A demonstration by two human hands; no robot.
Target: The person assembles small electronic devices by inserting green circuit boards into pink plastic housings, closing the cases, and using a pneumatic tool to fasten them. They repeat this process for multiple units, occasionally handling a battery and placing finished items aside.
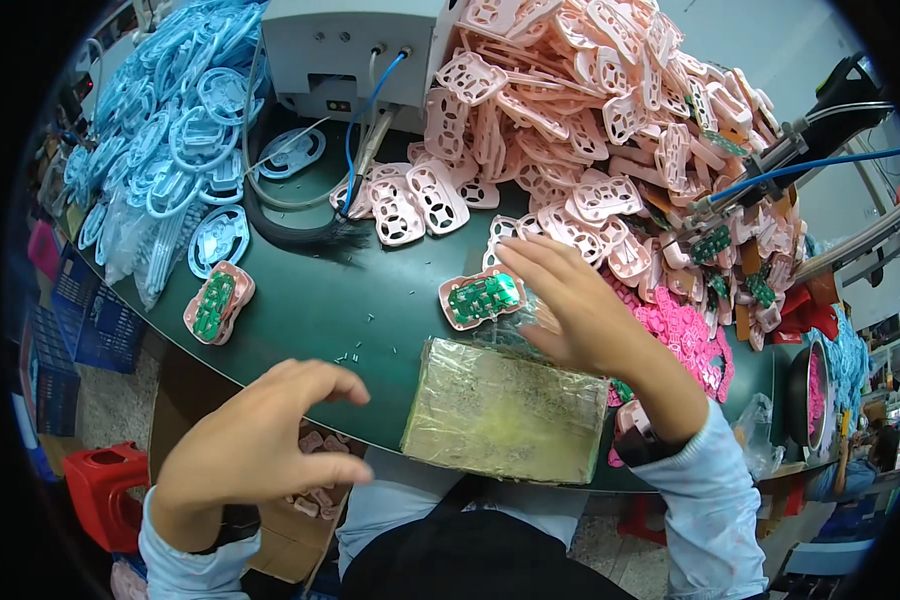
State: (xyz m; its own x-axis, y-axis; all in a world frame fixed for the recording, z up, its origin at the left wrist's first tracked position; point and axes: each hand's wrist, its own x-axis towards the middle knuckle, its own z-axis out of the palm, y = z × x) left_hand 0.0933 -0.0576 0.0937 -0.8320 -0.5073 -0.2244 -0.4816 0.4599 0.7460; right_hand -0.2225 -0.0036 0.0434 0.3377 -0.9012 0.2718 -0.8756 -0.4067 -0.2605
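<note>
My left hand (260, 435) is over the table's near edge, thumb and fingers apart, with nothing in it. My right hand (575, 305) is stretched out with its fingers spread, just right of a pink plastic housing (453, 312) that holds a green circuit board (483, 297). Whether its fingertips touch the housing I cannot tell. Below that hand sits a flat block wrapped in clear film or tape (505, 412), yellowish on top. A second pink housing with a green board (211, 305) rests at the left, beyond my left hand.
Pink plastic parts (570, 90) are heaped at the back right, blue ones (170, 130) at the back left. Between them stands a grey machine (345, 55) with cables. Bright pink pieces (685, 340) lie to the right. Small pins (355, 355) dot the green table (310, 270).
</note>
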